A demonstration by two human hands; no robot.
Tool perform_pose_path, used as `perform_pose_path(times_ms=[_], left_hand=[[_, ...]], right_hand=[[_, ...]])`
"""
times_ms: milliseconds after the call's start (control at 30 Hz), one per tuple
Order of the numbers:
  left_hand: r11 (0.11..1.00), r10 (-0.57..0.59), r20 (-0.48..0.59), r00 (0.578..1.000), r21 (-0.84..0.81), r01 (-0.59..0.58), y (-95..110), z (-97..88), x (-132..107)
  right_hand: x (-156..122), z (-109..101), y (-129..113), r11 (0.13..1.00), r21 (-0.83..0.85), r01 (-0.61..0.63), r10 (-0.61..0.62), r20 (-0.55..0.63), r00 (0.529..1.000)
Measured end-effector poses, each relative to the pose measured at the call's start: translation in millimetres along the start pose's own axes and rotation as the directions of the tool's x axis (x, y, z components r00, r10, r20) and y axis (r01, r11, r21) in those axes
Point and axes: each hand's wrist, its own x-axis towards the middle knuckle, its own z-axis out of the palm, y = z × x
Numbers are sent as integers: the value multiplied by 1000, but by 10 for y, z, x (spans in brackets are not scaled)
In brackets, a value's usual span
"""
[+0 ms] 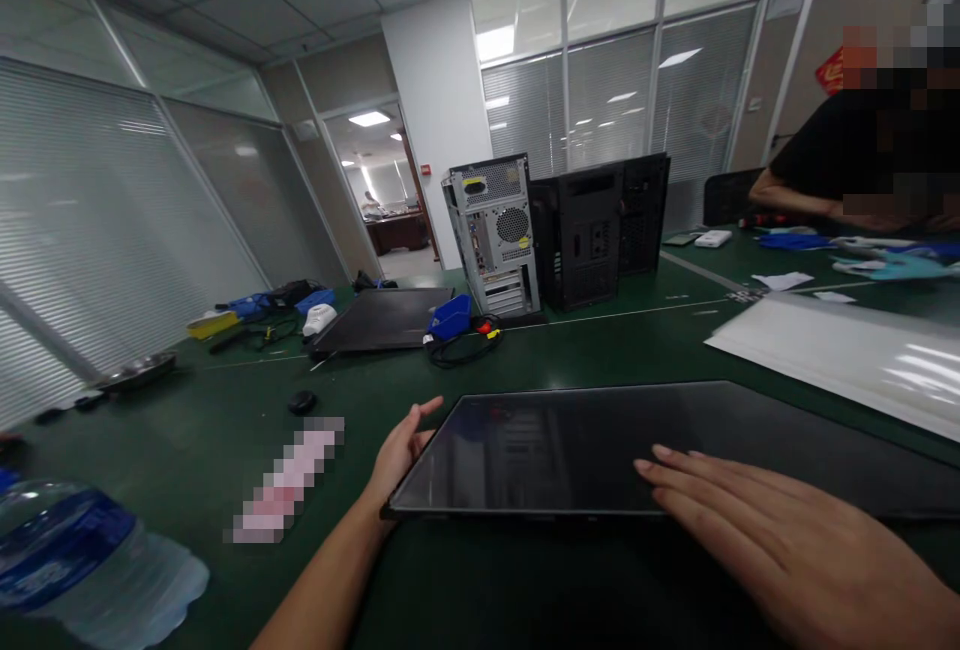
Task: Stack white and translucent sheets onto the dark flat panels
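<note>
A flat black screen panel (555,450) with a thin pale rim is in front of me, its near edge seeming raised above the green table. My left hand (405,450) grips the panel's left side, with one finger pointing out past the edge and other fingers partly hidden behind it. Over the right part of the glossy face, my right hand (780,530) is held flat, its fingers stretched out and close together. Whether that palm touches the glass or hovers just above it, I cannot tell.
Computer towers (495,235) stand at the back beside a dark flat panel (386,318), a blue bin (450,318) and cables. White sheets (847,355) lie right; a water bottle (82,560) is at near left, a round black piece (302,401) beyond. A person (825,155) sits far right.
</note>
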Motion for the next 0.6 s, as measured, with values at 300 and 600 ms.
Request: perform_pose_path(times_ms=[300, 600], left_hand=[[996, 36, -86, 996, -82, -44, -61, -14, 13], [999, 42, -65, 997, 2, -42, -145, -74, 101]], right_hand=[[33, 381, 232, 954, 294, 54, -125, 227, 966], [-1205, 1086, 1766, 915, -258, -311, 344, 93, 934]])
